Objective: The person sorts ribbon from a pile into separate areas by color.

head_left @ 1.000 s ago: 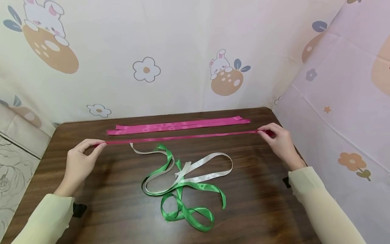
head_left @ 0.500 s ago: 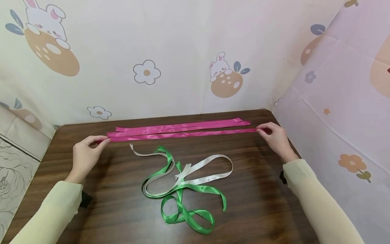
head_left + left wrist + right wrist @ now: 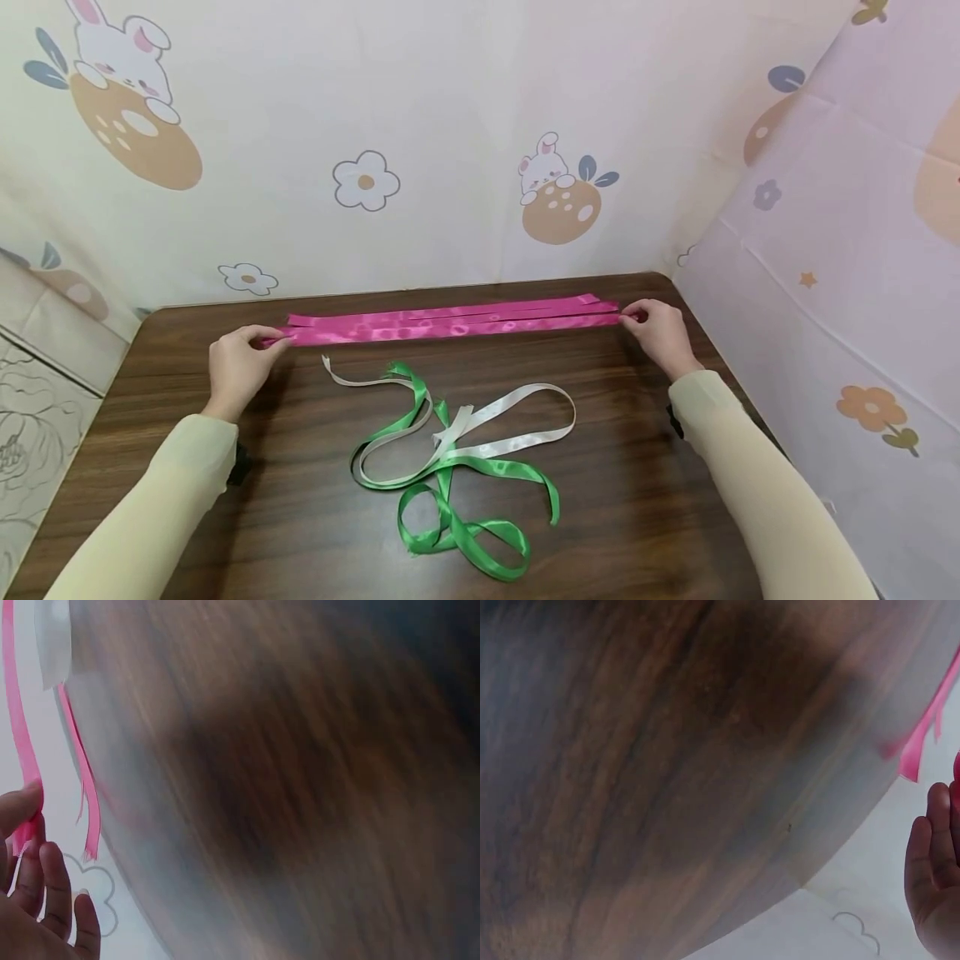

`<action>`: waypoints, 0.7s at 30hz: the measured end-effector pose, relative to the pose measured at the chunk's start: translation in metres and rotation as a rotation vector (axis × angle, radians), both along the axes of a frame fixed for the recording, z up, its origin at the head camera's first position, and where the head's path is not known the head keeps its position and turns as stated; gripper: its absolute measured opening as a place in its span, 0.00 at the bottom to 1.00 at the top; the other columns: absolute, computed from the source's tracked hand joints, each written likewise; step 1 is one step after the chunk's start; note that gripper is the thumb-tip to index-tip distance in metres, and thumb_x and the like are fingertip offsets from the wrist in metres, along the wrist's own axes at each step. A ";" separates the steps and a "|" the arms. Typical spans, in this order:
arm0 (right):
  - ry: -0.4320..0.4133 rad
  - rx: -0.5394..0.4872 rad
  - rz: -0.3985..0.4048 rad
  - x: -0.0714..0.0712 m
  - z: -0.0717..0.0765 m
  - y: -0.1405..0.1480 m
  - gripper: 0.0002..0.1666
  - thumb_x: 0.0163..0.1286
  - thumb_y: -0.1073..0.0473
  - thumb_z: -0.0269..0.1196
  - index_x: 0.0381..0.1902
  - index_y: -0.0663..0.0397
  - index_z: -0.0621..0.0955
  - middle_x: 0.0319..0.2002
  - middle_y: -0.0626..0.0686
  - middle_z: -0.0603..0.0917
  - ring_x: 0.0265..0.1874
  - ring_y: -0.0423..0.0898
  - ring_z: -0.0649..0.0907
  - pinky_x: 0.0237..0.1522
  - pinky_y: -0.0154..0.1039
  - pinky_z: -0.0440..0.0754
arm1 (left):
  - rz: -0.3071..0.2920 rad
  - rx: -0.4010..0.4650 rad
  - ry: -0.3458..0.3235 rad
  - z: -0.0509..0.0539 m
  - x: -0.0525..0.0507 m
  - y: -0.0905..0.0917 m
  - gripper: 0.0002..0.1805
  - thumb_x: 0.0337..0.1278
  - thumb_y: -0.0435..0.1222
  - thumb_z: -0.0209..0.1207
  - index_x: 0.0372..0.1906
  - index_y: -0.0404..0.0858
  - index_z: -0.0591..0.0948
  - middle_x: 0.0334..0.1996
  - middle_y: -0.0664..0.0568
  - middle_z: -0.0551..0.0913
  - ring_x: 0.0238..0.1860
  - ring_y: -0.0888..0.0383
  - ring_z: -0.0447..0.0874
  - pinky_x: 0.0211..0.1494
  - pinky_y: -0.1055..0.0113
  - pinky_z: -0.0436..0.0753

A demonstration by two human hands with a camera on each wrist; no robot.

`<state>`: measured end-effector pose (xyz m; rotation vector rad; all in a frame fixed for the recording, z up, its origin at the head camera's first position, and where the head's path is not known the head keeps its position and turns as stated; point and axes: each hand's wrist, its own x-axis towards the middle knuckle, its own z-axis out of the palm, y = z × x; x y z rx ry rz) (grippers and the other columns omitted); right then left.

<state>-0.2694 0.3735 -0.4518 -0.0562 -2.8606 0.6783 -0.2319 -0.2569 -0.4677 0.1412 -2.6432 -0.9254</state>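
Observation:
A magenta satin ribbon is stretched taut between my two hands, near the back of the brown table. Its left end is pinched by my left hand between thumb and index finger; the left wrist view shows this ribbon and the pinch. My right hand pinches the opposite end, which is mostly cut off in the right wrist view. Right behind it, other magenta ribbons lie lengthwise, and the held one seems to overlap their front edge. Whether it touches the table I cannot tell.
A loosely looped white ribbon and a curled green ribbon lie tangled mid-table, in front of the magenta ones. Printed cloth with rabbits and flowers hangs behind and to the right.
Both hands have come inward, the left one also further back. The held ribbon has moved back towards the other magenta ribbons and turned from edge-on to flatter. The green and white ribbons have stayed put.

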 end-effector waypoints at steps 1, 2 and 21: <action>-0.019 0.002 -0.012 -0.001 -0.001 0.000 0.11 0.73 0.58 0.66 0.42 0.62 0.86 0.42 0.63 0.88 0.35 0.54 0.81 0.37 0.43 0.74 | 0.001 -0.005 -0.017 0.000 -0.001 0.001 0.15 0.59 0.44 0.73 0.41 0.35 0.91 0.34 0.38 0.91 0.29 0.60 0.76 0.32 0.74 0.68; -0.040 0.005 -0.024 -0.002 -0.003 -0.001 0.11 0.73 0.57 0.66 0.42 0.61 0.86 0.43 0.63 0.88 0.35 0.54 0.81 0.37 0.43 0.75 | 0.002 -0.009 -0.035 -0.001 -0.002 0.002 0.16 0.59 0.44 0.73 0.41 0.35 0.91 0.34 0.38 0.91 0.30 0.57 0.78 0.32 0.72 0.69; -0.139 0.095 -0.068 -0.015 -0.018 -0.010 0.11 0.73 0.55 0.66 0.41 0.58 0.84 0.42 0.62 0.88 0.37 0.57 0.83 0.38 0.56 0.78 | 0.102 -0.100 -0.186 -0.012 -0.018 0.015 0.16 0.61 0.44 0.71 0.46 0.35 0.89 0.40 0.37 0.91 0.45 0.36 0.84 0.46 0.47 0.62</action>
